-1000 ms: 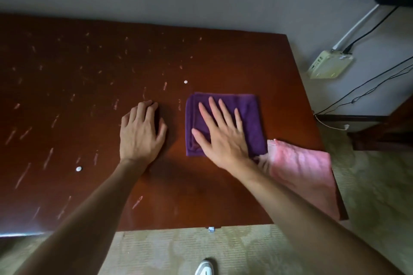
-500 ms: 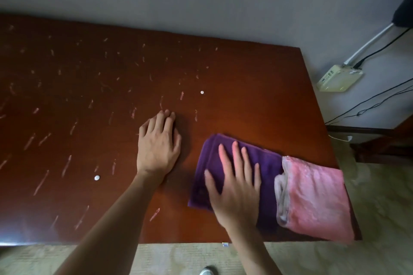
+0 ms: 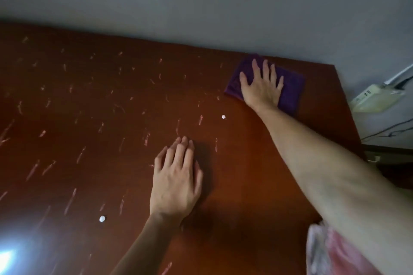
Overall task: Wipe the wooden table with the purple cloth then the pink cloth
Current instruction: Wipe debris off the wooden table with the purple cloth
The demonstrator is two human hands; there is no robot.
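Your right hand [image 3: 261,89] lies flat on the purple cloth [image 3: 290,87], fingers straight and spread wide, pressing it against the wooden table [image 3: 257,163] close to the far edge by the wall. The cloth shows beyond your fingertips, to the thumb side and past the little finger; your palm covers its near part. It looks light, soft and limp, a folded pad that will likely bunch or unfold if you drag it by one corner, so keep the whole palm centred on it and let friction carry it. Its long axis appears to run across your fingers, roughly along the table's far edge, with one corner pointing toward the wall beyond your index finger.

Your left hand [image 3: 176,181] rests open on the bare wood, fingers straight and close together, holding nothing, well apart from the cloth. The pink cloth [image 3: 330,254] lies under your right forearm, near the elbow, untouched by either hand's fingers; it looks equally soft.
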